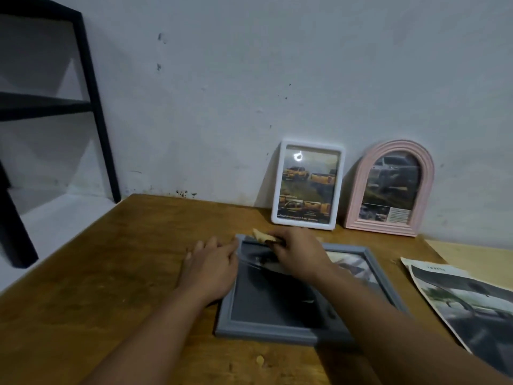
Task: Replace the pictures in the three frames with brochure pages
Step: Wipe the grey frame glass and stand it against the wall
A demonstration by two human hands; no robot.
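I am curling my right hand (298, 251) over the far edge of the grey frame (266, 326), its fingers closing on a dark, blurred piece there; what that piece is I cannot tell. My left hand (213, 266) is lying flat with straight fingers, resting on the table (116, 287) and touching the frame's far left corner. The grey frame is lying flat under both forearms, near the middle of the table, a dark sheet filling most of it and a paler picture showing at its far right corner. I am counting three frames: this grey one and two more standing against the wall at the table's far edge, just beyond my right hand. The white frame (308, 184) is leaning there with a page of yellow trucks in it, and the pink arched frame (390, 187) is standing just to its right, also with a printed page. One loose brochure page (469, 307) is lying at the table's right edge, apart from the grey frame. A black shelf (83, 87) is standing off the far left corner.
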